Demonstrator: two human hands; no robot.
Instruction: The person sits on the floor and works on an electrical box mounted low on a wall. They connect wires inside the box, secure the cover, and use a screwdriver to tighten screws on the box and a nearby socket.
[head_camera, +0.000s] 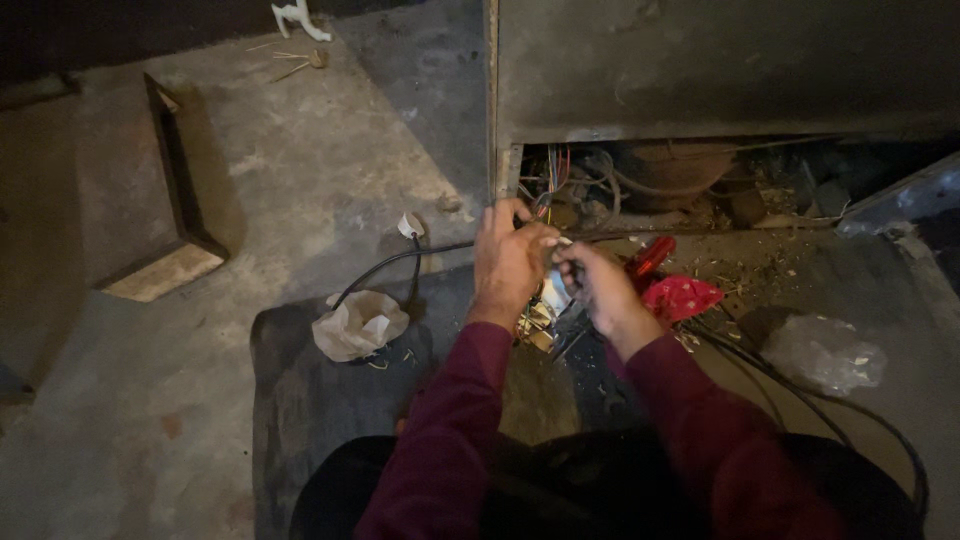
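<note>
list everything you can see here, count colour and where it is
wires: several, mixed colours, in the open base of the metal cabinet
small part: one, pale, between both hands
black cable: one, floor left of the hands
crumpled paper: one, off-white, left on the dark mat
red cloth: one, right of the hands
clear plastic bag: one, far right
wooden frame: one, brown, floor at left
left hand: on the small part
right hand: on the small part

Clear plastic bag (826, 352) — crumpled, right on floor; red packet (681, 297) beside hands.
</note>
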